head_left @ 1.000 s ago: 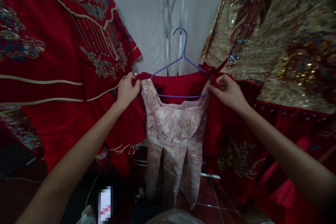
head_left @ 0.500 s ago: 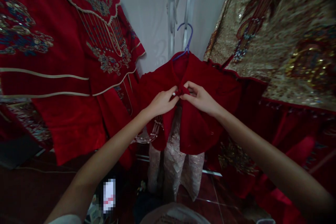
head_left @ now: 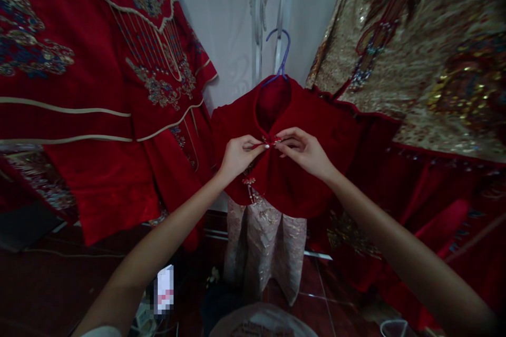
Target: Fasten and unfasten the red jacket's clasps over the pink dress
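Observation:
A short red jacket (head_left: pixel 316 179) hangs in front of me on a purple hanger (head_left: pixel 283 60). My left hand (head_left: pixel 239 157) pinches its front edge just under the collar, thumb and fingertips together. From the other side, my right hand (head_left: pixel 307 154) pinches the opposite edge, its fingertips meeting those of the left. What looks like a small fastening sits between the fingertips, too small and covered to make out fully. A beaded tassel (head_left: pixel 250 183) dangles on the jacket's front below my left hand. Beneath the hem shows a pale, shiny patterned skirt (head_left: pixel 265 245).
An embroidered red garment (head_left: pixel 158 58) hangs close on the left. On the right hangs a gold sequined garment (head_left: pixel 411 79) with red cloth below. A metal rack post (head_left: pixel 256 21) stands behind the hanger. At the bottom are a plastic bag (head_left: pixel 263 321) and a clear cup (head_left: pixel 395 328).
The jacket's two front edges have come together below the collar, and the collar opening looks wider. My fingers have shifted from a bunched fold of cloth to a fingertip pinch at the edges.

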Tool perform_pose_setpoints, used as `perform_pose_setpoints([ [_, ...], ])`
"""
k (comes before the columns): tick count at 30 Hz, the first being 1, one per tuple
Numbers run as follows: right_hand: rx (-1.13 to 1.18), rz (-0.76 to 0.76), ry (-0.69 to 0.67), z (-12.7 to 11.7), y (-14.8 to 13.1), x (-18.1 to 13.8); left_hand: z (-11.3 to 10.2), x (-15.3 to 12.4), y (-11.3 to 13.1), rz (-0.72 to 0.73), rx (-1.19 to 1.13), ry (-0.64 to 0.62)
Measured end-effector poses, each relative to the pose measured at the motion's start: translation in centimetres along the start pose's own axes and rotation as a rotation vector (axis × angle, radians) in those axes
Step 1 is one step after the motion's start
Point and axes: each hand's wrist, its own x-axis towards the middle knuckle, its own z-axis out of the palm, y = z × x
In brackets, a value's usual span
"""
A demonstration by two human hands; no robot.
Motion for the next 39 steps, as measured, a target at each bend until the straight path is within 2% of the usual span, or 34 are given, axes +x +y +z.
perform_pose_setpoints([
  [5, -0.091, -0.03, 0.018, -0.2, -0.4, 0.0, 0.1, -0.2, 0.9, 0.128, 0.105, -0.047],
  [12, -0.263, -0.098, 0.057, -0.7, -1.5, -0.4, -0.2, -0.3, 2.1, 0.175, 0.213, -0.164],
  [17, -0.27, -0.127, 0.147, -0.1, -1.5, -0.5, -0.3, -0.3, 3.2, 0.216, 0.289, -0.262],
  [21, -0.235, -0.141, 0.198, 0.5, -1.3, -0.7, -0.4, -0.1, 3.9, 0.218, 0.299, -0.289],
  [30, -0.281, -0.198, 0.14, 0.1, -2.1, -0.8, -0.5, 0.5, 4.1, 0.279, 0.417, -0.328],
  [39, -0.173, -0.106, 0.155, 0.2, -1.1, -0.2, -0.4, 1.2, 4.4, 0.418, 0.617, -0.367],
])
